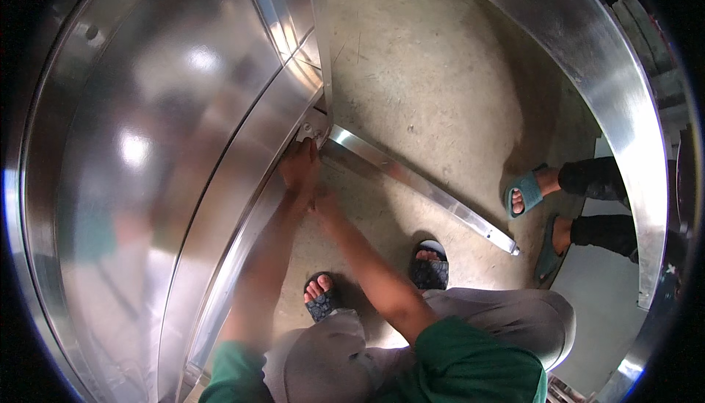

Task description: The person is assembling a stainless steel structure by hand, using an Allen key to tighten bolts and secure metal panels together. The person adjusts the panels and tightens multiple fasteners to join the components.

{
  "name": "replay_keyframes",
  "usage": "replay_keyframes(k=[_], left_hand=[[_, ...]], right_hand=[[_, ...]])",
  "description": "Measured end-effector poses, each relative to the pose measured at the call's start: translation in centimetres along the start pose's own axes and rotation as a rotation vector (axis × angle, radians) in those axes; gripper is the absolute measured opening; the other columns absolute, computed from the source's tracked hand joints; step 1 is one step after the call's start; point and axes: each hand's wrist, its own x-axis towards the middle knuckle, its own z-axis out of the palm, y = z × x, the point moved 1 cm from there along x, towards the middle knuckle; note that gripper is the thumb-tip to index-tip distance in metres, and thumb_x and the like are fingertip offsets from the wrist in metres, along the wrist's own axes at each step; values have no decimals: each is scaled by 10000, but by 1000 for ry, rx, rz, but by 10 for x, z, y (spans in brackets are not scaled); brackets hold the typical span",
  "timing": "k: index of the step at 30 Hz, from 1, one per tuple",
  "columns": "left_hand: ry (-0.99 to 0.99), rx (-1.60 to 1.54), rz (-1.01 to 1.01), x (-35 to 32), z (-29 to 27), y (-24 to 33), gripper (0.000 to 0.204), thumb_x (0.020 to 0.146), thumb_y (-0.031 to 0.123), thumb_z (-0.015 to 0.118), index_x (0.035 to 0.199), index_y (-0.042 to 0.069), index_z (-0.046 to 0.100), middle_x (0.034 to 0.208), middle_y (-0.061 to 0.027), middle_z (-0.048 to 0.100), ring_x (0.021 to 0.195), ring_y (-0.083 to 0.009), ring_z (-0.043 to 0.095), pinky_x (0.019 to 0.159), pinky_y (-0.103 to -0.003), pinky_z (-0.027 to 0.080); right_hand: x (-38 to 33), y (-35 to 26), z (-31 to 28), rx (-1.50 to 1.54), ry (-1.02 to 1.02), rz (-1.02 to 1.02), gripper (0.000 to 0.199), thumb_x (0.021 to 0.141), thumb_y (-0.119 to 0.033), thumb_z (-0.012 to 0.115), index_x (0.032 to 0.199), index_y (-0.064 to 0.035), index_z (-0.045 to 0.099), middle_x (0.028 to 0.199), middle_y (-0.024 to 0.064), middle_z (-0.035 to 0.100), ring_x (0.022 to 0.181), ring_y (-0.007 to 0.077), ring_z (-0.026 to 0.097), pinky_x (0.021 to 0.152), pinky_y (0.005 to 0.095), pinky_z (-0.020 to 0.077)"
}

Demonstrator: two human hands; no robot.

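My left hand (297,164) reaches to the inner corner of a stainless-steel frame, its fingers bent and closed close to a small metal corner plate (312,125). What those fingers grip, if anything, is hidden. Just below it, my right hand (321,199) lies against the left wrist, with its fingers mostly out of sight. A large polished steel panel (147,146) rises along my left side. From the corner by my hands, a square metal leg (422,175) runs out over the floor toward the right.
A broad curved-looking steel edge (624,87) spans the upper right. Another person's feet in teal slippers (525,194) stand at the right, beside a pale flat board (598,285). My own sandalled feet (429,265) rest on the concrete floor (440,58).
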Motion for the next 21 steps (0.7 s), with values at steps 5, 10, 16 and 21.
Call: replay_keyframes(k=[5,10,16,21], left_hand=[[94,-10,-44,-5,7,4,153,936,224,609,865,90,628,817,-117,636,714,-355,655,638,-482,537],[46,13,-58,2,3,6,200,944,224,601,838,60,646,818,-157,654,718,-380,659,645,-477,534],[20,-108,-199,6,1,18,260,965,238,567,838,38,674,800,-173,679,748,-380,675,663,-483,538],[-18,-119,-226,3,5,20,322,975,261,526,844,9,678,829,-211,694,784,-390,684,741,-513,539]], right_hand=[[11,12,-24,-273,100,-318,267,999,-214,549,1028,39,629,762,93,605,614,190,573,560,360,456],[24,32,-9,-409,154,-198,283,990,-228,565,1015,37,659,771,134,637,690,234,613,641,416,475],[11,-6,-52,-560,120,-406,350,992,-273,557,1002,58,669,858,257,681,776,344,678,742,479,502],[11,-9,-61,-727,105,-366,365,978,-293,581,993,60,674,901,274,685,834,353,686,790,474,499]])
